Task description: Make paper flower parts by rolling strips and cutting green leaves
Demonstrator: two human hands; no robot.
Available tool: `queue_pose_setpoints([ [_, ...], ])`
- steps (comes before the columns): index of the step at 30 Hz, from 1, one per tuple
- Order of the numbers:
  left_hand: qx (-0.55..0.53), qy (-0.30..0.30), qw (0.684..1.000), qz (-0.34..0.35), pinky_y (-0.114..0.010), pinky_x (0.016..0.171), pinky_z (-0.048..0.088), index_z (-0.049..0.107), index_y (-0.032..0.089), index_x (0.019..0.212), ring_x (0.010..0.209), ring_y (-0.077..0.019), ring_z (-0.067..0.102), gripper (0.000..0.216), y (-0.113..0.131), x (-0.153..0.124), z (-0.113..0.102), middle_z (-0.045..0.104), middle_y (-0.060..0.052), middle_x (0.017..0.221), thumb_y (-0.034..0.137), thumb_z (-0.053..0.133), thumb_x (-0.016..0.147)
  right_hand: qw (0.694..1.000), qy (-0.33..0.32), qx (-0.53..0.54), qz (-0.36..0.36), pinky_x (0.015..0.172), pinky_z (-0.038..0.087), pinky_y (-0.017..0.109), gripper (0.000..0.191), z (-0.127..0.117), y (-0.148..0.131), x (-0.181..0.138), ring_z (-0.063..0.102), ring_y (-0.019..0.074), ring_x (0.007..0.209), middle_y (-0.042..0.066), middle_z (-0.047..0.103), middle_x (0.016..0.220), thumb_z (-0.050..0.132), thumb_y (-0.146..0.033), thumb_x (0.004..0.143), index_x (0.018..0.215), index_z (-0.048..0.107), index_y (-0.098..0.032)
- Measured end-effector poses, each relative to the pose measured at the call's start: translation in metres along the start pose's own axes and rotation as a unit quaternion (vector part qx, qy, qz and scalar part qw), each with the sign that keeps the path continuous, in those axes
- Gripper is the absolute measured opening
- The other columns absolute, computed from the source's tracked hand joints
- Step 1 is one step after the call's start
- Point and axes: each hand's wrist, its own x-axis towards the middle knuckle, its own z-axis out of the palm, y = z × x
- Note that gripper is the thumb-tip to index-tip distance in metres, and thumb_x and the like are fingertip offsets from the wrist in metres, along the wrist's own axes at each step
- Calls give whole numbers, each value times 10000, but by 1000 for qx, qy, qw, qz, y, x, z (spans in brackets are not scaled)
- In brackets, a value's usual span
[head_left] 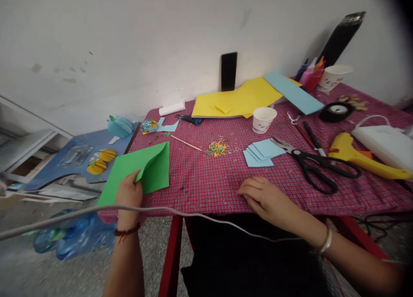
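Observation:
Over the table's left end, my left hand [129, 189] grips the lower edge of a green paper sheet [121, 166]. One corner of that sheet curls up and part of it lies flat. Close to the front edge, my right hand [263, 198] rests on the checked tablecloth [203, 185], fingers bent together; what they hold, if anything, I cannot see. Just beyond it lie several light-blue paper squares [261, 153] in a loose, overlapping stack. Black-handled scissors [318, 161] lie to its right, blades pointing at the squares.
Behind are a paper cup [263, 120], yellow sheets [238, 97] and a phone [229, 71] against the wall. Paper shreds [217, 147] and a thin stick [186, 143] lie mid-table. A yellow glue gun [364, 157] sits right. A cable [161, 209] crosses in front.

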Motion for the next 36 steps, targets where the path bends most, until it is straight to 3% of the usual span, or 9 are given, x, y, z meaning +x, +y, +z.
queue_pose_setpoints([
  [4,-79,123,989,18,-467,917,489,650,169,1107,1040,-255,628,298,-1,6,-18,679,-130,1113,269,457,904,1000,11,5,-4,808,467,395,213,-1,-1,0,576,213,894,73,650,932,464,-106,897,979,643,-188],
  [7,-142,155,973,93,-499,987,448,641,223,1088,1114,-241,591,244,9,-8,-28,643,-100,1175,264,493,898,1000,15,3,-6,810,465,393,216,-1,-1,1,576,212,896,77,650,929,465,-95,894,978,644,-184],
  [12,-217,109,942,231,-591,1059,368,639,301,1089,1172,-267,560,297,37,-54,-30,632,-51,1178,151,575,841,1000,0,-10,1,817,452,386,203,-2,-2,1,566,206,900,69,646,937,470,-88,894,974,633,-179],
  [16,-262,32,925,273,-594,1035,395,636,353,1118,1131,-267,579,377,55,-90,-24,639,-49,1165,108,546,846,1000,3,-6,11,857,451,386,218,-3,-3,0,566,202,921,78,652,961,476,-91,893,1034,623,-168],
  [22,-262,-18,914,310,-579,1019,402,624,361,1144,1122,-280,582,390,51,-117,-10,648,-69,1161,132,555,836,1000,-12,17,16,885,457,387,517,-6,-7,4,552,206,983,79,640,1085,524,-88,861,1359,439,-200],
  [26,-180,-13,936,303,-591,1029,366,607,323,1189,1169,-304,556,412,40,-126,1,634,-101,1217,135,555,826,998,-57,-12,-34,887,446,390,394,-7,-7,14,552,211,998,79,639,1075,512,-108,893,1268,545,-224],
  [30,-122,6,940,319,-585,1047,340,622,310,1165,1210,-295,531,381,34,-122,-3,609,-95,1280,127,508,851,994,-75,-15,-77,875,448,367,191,-4,-6,28,572,194,952,67,650,1004,519,-161,922,1047,660,-196],
  [36,-77,67,935,340,-564,1101,291,556,354,1278,1256,-264,498,485,26,-95,-24,596,-46,1317,96,464,878,995,-18,32,-90,821,478,327,173,-4,-10,44,576,168,905,62,618,961,492,-154,930,919,661,-193],
])
